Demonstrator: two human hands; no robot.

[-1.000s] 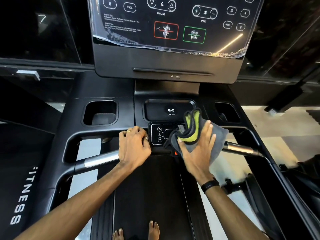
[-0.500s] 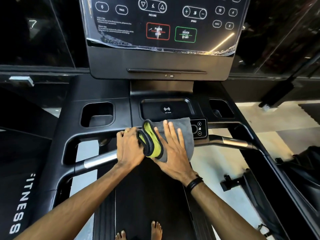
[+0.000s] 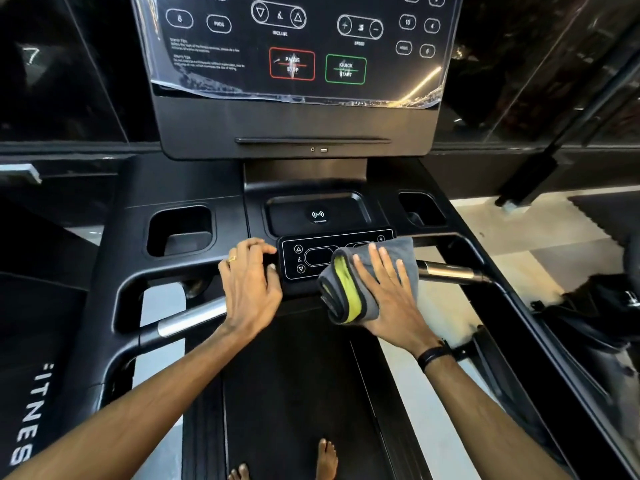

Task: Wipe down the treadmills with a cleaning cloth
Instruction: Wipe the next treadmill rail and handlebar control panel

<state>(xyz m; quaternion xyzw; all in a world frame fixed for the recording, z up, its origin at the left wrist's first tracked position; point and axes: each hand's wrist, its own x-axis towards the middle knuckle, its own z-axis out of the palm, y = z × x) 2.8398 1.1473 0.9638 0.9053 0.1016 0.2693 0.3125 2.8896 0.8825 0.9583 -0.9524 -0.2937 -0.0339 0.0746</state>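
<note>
I stand on a black treadmill whose console deck (image 3: 187,188) fills the middle of the head view. A folded grey cloth with a yellow-green inner layer (image 3: 346,292) lies on the right half of the small control panel (image 3: 301,259). My right hand (image 3: 388,296) presses flat on the cloth, fingers straight and spread. My left hand (image 3: 249,285) rests on the deck edge just left of the panel, its fingers curled over the black rim. The panel's right buttons are hidden under the cloth.
The big display (image 3: 298,46) with its plastic film rises ahead. Cup recesses (image 3: 180,230) (image 3: 420,209) flank a charging tray (image 3: 318,213). Silver handlebars (image 3: 190,318) (image 3: 450,271) stick out on both sides. My bare feet (image 3: 325,459) stand on the belt. Another machine (image 3: 606,323) sits at right.
My right hand slid the cloth from the panel's right side leftward up against my left hand, then back to the right half. My left hand stayed put.
</note>
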